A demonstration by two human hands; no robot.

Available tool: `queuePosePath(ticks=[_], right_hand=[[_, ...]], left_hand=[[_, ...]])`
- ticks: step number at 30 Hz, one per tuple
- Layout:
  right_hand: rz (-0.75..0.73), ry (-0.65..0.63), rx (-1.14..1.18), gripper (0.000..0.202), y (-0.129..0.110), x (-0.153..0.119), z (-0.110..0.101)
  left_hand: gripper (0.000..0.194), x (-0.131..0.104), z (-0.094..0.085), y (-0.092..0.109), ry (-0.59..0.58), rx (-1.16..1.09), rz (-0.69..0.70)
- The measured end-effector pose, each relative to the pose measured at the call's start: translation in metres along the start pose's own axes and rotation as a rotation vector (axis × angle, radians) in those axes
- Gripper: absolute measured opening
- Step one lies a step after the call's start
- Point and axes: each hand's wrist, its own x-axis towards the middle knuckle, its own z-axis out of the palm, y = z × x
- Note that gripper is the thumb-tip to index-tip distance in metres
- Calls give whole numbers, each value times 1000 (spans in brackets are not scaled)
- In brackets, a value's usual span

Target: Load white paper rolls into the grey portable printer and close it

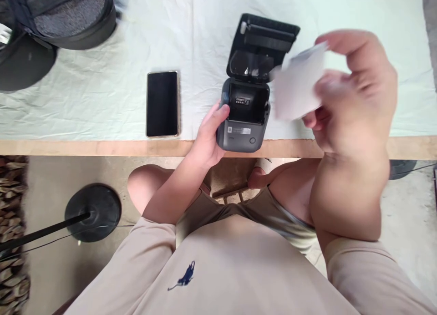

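Note:
My left hand [212,132] is closed around the left side of a dark grey portable label printer [243,136], thumb on its edge. The printer's lid [262,44] stands open, tipped back, and its black inner bay shows a small printed label and no roll. To the right of it, my right hand [355,83] pinches a white paper roll [298,85] between thumb and fingers. Motion smears the paper, so its exact shape is hard to make out. Its left edge is close to the raised lid; whether they touch I cannot tell.
A phone [163,104] with a dark screen lies left of the printer on the pale tablecloth [102,110]. An opened black case [85,37] fills the far left corner. The table's wooden edge [102,148] runs in front of me. Below it stands a round black base [93,212].

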Motion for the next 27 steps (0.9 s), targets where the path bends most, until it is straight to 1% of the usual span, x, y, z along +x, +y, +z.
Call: queuePosePath(ticks=[1, 2, 3, 4, 6, 7, 8, 10, 12, 15, 17, 19, 20, 21, 22, 24, 25, 26, 27], right_hand=[[19, 68, 132, 30, 6, 2, 0], [33, 91, 195, 25, 13, 3, 0], [45, 83, 213, 23, 20, 4, 1], [47, 60, 195, 28, 27, 5, 2], [31, 2, 111, 47, 40, 6, 3], [11, -19, 66, 51, 45, 5, 3], [-27, -33, 26, 50, 51, 4, 3], [-93, -92, -49, 41, 61, 3, 2], [-140, -145, -135, 35, 72, 2, 3], [-115, -192, -392, 26, 84, 2, 9], [-73, -193, -534, 28, 82, 0, 11], [-62, -168, -570, 40, 69, -3, 8], [-91, -136, -557, 44, 60, -5, 3], [-140, -84, -543, 47, 50, -7, -3], [-195, -26, -526, 42, 40, -8, -10], [-304, 146, -570, 30, 30, -7, -27], [-295, 191, -643, 30, 31, -5, -34], [-262, 198, -716, 35, 36, -2, -39], [-220, 176, -751, 43, 44, 0, -42]], left_hand=[[23, 0, 0, 1, 25, -9, 1], [29, 0, 0, 1, 49, -19, 1], [34, 0, 0, 2, 69, -32, 1], [37, 1, 0, 2, 84, -46, 2], [40, 0, 0, 2, 106, -70, 3], [41, 0, -1, 2, 119, -80, 6], [43, 0, -1, 2, 130, -90, 13], [46, 0, -1, 2, 136, -108, 22], [48, 0, -1, 3, 115, -127, 20], [42, 0, 1, 5, 103, -151, -1], [36, 0, 3, 7, 116, -145, -16], [34, -1, 4, 8, 128, -130, -15], [34, -1, 4, 9, 131, -123, -10], [34, -2, 3, 9, 137, -117, -1], [33, -2, 3, 8, 144, -108, 6], [30, -4, 2, 7, 144, -88, 23], [27, -4, 2, 7, 140, -77, 36], [25, -4, 2, 6, 134, -68, 48], [25, -4, 1, 5, 132, -61, 57]])
